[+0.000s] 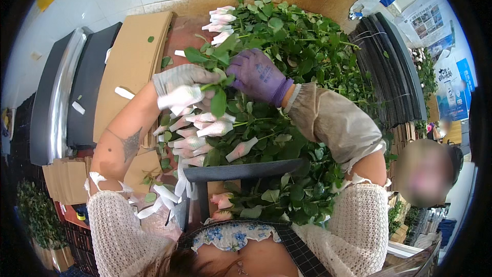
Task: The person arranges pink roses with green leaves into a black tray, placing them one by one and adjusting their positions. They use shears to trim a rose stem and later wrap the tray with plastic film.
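Note:
My left hand, in a pale grey glove, is closed around rose stems just behind flower heads in white mesh sleeves. Beside it my right hand, in a purple glove, has its fingers curled among the leaves at the same stems; what its fingertips hold is hidden. Below the hands lie several sleeved roses, heads to the left and leafy stems to the right. More sleeved roses lie at the far side. Close to my body, pink roses without sleeves rest by a black padded bar.
Flat cardboard sheets and dark boards stand at the left. Loose white sleeves lie near my left elbow. A strapped stack of black sheets stands at the right. Another person is at the far right.

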`<state>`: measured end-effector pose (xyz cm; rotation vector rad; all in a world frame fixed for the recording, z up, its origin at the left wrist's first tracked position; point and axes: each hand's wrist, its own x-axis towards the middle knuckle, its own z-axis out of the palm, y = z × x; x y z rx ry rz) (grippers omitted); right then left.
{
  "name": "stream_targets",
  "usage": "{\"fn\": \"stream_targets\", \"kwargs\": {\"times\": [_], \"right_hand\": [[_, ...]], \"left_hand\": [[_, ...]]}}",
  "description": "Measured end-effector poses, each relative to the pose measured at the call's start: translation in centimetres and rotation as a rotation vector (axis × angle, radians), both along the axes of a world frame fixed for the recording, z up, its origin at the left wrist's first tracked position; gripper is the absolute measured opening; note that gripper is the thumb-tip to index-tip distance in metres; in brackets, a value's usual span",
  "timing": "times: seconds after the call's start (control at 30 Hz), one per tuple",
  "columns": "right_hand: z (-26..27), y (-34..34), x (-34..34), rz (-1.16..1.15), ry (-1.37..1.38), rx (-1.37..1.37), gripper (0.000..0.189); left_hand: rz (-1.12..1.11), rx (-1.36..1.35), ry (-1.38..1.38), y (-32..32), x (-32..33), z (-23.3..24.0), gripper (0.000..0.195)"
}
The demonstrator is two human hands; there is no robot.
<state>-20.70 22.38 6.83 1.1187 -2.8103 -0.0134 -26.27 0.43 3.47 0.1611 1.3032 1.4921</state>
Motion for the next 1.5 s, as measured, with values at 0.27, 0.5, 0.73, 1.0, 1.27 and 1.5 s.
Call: {"fn": "stream_targets", "kwargs": {"times": [0.27,0.5,0.73,1.0,1.27,1.5], "right_hand": [[1.3,3.9,-0.4,-0.049,0.113,-0.723,0.029],[14.2,24.9,1.0,-0.64,0.873,-1.082,0.028],[22.8,20.1,8.3,-0.276,1.147,-0.845,0.033],[13.9,0.4,14.2,-0.011,0.231,-0.353,0.069],[13.2,-2.3,17.8,-0.028,0.254,-0.071,0.044],[14.3,1.9,23.7,-0.16,0.137,-0.287,0.047]], "left_hand": [[0.049,-0.347,0.505,-0.7,-6.5,-0.9,0.024],[-0.011,-0.68,0.986,-2.3,-10.2,-6.6,0.035],[0.422,-0.924,1.654,0.2,-3.9,-0.5,0.076],[0.551,1.192,0.62,4.3,14.6,6.9,0.09],[0.992,0.479,0.764,-2.3,19.4,11.7,0.074],[0.716,0.101,1.044,-8.6,24.6,6.2,0.025]]}}
